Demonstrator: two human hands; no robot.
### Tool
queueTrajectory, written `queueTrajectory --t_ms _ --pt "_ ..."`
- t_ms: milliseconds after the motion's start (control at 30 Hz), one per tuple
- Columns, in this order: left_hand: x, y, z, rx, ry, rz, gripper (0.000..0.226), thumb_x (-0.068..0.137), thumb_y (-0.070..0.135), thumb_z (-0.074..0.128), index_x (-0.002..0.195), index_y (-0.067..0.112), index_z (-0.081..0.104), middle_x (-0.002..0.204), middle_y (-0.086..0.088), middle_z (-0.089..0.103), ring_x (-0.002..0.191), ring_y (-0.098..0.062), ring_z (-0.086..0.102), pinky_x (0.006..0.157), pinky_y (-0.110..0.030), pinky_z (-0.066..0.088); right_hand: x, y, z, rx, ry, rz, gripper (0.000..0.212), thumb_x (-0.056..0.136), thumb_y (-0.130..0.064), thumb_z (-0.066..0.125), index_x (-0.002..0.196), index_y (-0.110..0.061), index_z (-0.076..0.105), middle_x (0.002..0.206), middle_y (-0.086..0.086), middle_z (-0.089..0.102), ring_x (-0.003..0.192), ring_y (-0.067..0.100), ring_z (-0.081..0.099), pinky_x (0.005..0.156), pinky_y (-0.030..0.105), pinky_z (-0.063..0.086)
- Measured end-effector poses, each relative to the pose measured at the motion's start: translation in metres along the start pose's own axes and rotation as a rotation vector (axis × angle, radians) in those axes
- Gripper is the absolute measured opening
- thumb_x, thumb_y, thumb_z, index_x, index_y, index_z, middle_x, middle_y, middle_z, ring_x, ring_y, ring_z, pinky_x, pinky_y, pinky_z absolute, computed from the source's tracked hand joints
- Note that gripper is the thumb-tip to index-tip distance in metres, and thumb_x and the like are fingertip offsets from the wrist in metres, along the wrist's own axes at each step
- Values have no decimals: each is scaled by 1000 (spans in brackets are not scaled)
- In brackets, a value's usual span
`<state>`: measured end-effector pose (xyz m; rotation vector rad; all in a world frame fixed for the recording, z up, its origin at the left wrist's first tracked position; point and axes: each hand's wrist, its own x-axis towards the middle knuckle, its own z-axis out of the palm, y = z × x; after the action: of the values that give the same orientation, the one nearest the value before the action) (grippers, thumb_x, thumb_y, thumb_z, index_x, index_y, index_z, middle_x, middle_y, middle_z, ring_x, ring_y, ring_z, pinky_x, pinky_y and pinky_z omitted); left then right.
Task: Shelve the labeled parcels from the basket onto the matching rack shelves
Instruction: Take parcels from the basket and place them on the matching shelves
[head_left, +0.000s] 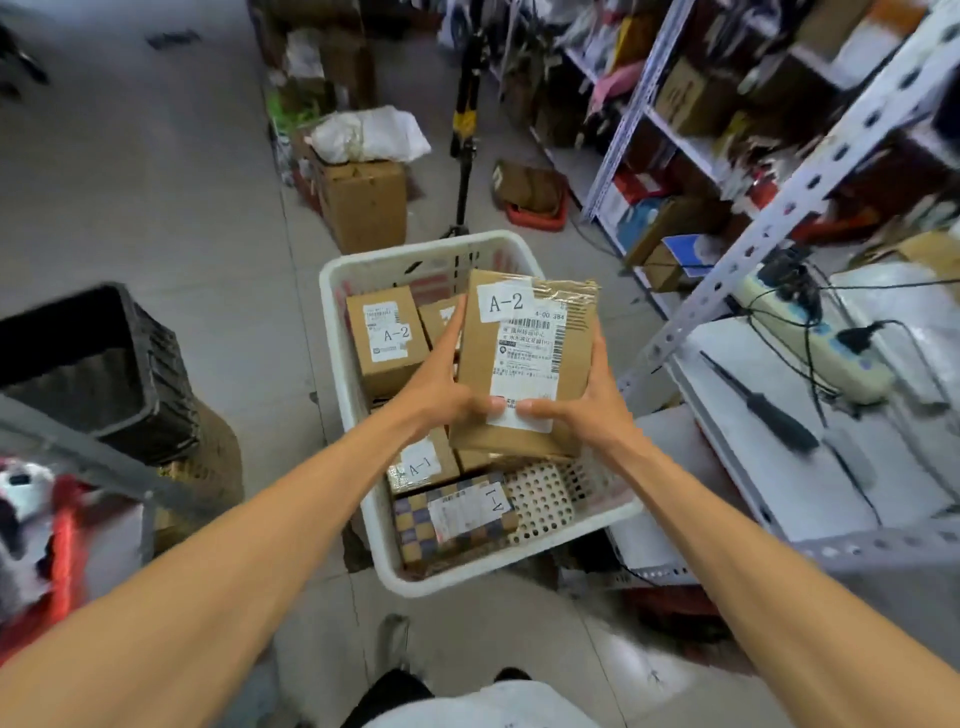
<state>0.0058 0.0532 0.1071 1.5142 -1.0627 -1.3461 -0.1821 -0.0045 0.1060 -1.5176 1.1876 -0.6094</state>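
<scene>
A brown cardboard parcel labeled A-2 (524, 358) is held up over the white plastic basket (343, 332). My left hand (441, 384) grips its left side and my right hand (582, 400) grips its right side, thumbs on the shipping label. Inside the basket lie another box marked A-2 (387, 343), a box marked A-1 (421, 465) and a checkered parcel marked A-1 (457, 512). The held parcel hides further boxes. The white metal rack (769, 223) stands to the right.
A black crate (104, 364) sits on the floor at left. Beyond the basket stand a cardboard box (363, 202) topped with a white bag and a tripod (462, 135). On the rack's near shelf lie a power strip (810, 338), cables and a black tool (763, 410).
</scene>
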Motion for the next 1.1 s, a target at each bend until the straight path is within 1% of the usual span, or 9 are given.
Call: queueTrajectory --t_ms 67,200,333,467,533,700,833,933,1100 --pt "-13 14 11 11 -22 37 123 70 -5 78 151 42 -3 140 18 34 123 -2 36 89 -13 38 -20 -7 -12 14 34 -42 128 58 -10 89 151 -35 5 142 -7 47 128 11 47 110 40 38" --pt "-46 32 39 54 -46 88 124 70 -2 80 150 42 -4 150 2 37 123 -6 40 94 -20 39 -67 -9 -31 31 75 -63 132 57 -13 90 151 -36 0 147 -3 42 133 14 42 113 46 34" --pt "-97 33 79 28 -99 101 122 71 -6 78 151 41 -2 149 -1 39 124 -7 42 75 -4 47 -130 4 -49 60 104 -94 128 60 -5 89 152 -33 3 142 -7 48 128 9 47 110 42 38" --pt "-158 18 127 58 -180 143 121 73 -3 78 152 35 -5 152 3 33 127 -5 37 72 1 43 -212 35 -63 70 161 -98 130 52 -23 92 151 -32 9 143 -7 47 129 9 47 108 47 40" --pt "-185 7 153 74 -241 124 121 73 -3 78 152 34 -7 151 5 32 127 -5 36 71 2 42 -255 52 -72 95 205 -74 127 54 -16 92 151 -29 10 144 -6 45 130 9 46 110 46 39" --pt "-228 -10 234 119 -395 119 122 72 -1 79 151 37 -6 150 4 33 131 -11 39 87 -10 45 -357 88 -109 120 327 -22 131 58 -6 88 153 -29 -1 143 -11 45 129 1 45 113 37 35" --pt "-245 -7 310 191 -534 155 123 70 6 82 151 38 -6 153 1 32 137 -18 35 111 -34 34 -430 107 -154 136 481 41 126 67 -1 83 153 -27 -7 133 -23 45 120 -12 44 111 26 34" --pt "-256 8 370 251 -676 222 122 71 13 83 151 40 -5 153 6 31 134 -9 35 113 -32 31 -481 117 -191 139 652 101 128 63 -8 84 151 -37 -6 143 -8 44 128 7 45 113 42 35" --pt "-282 45 475 243 -956 327 118 70 12 83 151 38 1 148 7 37 132 -9 39 108 -27 34 -567 118 -242 162 936 109 125 72 -1 80 151 -33 -10 133 -17 49 118 -4 50 108 34 39"
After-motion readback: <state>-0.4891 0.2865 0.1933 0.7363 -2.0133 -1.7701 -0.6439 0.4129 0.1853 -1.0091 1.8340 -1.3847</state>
